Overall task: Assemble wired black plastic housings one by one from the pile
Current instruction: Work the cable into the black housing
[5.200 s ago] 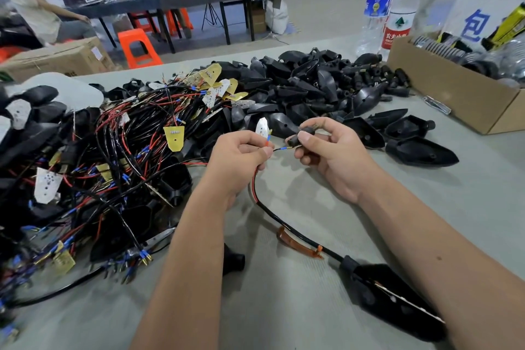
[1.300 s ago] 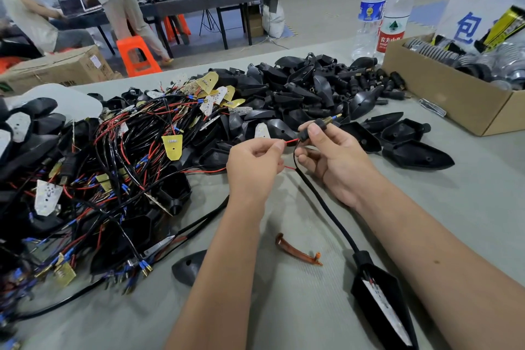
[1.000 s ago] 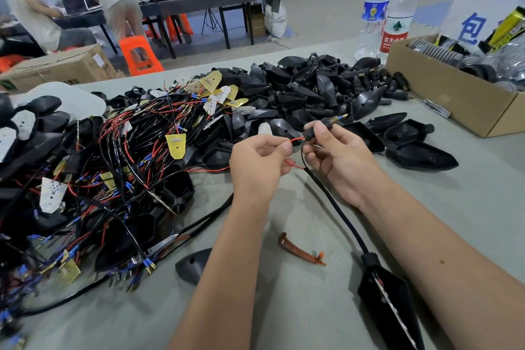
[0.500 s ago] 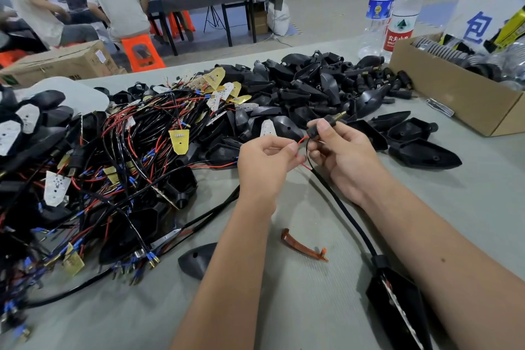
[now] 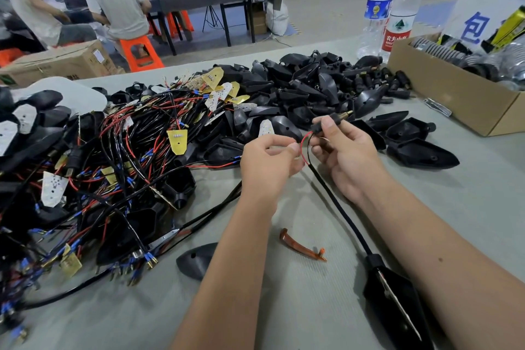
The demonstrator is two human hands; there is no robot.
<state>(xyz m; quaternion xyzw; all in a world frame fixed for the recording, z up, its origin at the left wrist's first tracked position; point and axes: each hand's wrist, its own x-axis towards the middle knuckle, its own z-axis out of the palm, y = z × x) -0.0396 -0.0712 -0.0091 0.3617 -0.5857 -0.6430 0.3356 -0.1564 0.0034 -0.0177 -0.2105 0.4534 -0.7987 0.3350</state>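
- Above the worktop (image 5: 326, 307), near the middle, both hands are raised close together over the grey surface.
- Right hand (image 5: 345, 155) pinches a small black connector (image 5: 329, 121) with a brass tip — held slightly higher than half a second ago.
- Left hand (image 5: 268, 160) pinches the thin red wire (image 5: 303, 148) just beside it, fingers curled as before.
- Black cable (image 5: 338, 210) runs from the hands down to a black housing (image 5: 397, 307) lying at the near right edge — unchanged.
- Pile of wired housings (image 5: 113, 167) lies at left; bare black shells (image 5: 306, 88) behind it.
- Orange clip (image 5: 301, 247) remains between the forearms.
- Cardboard box (image 5: 454, 94) at far right.
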